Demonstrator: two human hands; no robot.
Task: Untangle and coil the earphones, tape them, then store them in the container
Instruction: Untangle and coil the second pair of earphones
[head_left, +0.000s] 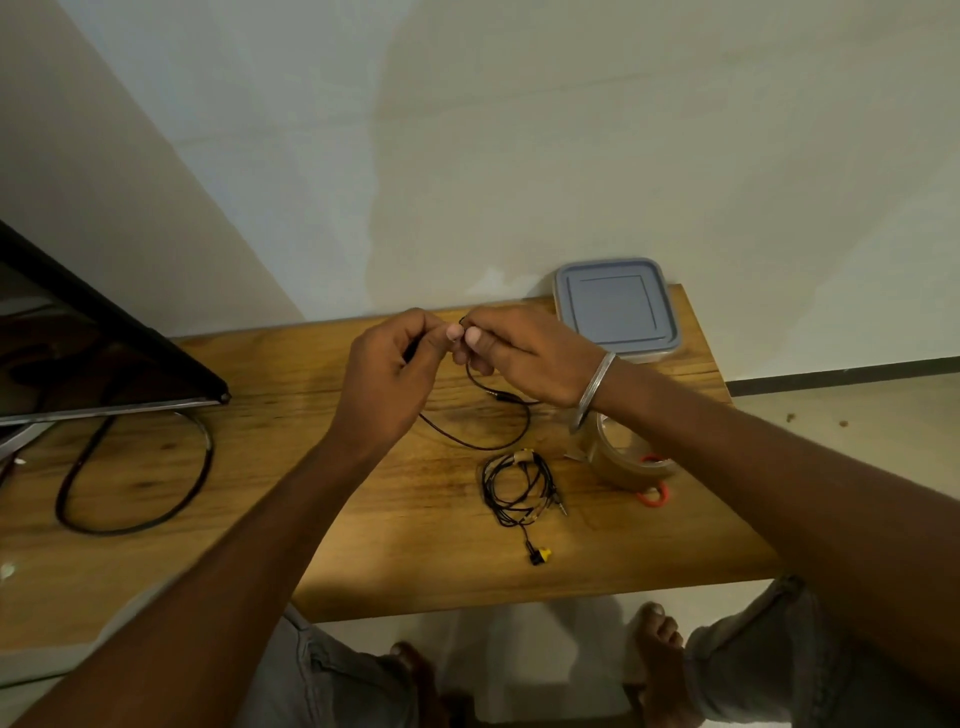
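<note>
My left hand (387, 376) and my right hand (524, 353) meet above the wooden table (363, 545), both pinching a thin black earphone cable (483, 441). The cable hangs from my fingers in a loose loop down to the table, its plug lying near my right wrist. A second pair of black earphones (519, 488), coiled and bound with tape, lies in front of the loop, a yellow-tipped earbud trailing toward me. A roll of clear brown tape (631, 457) stands under my right wrist. The container (615, 309), with its grey-blue lid on, sits at the back right against the wall.
A dark monitor (104, 353) on a curved metal stand (202, 457) fills the table's left side, with a thick black cable (78, 499) looped under it. Orange scissor handles (654, 493) peek out beside the tape. The table's front edge is close to my knees.
</note>
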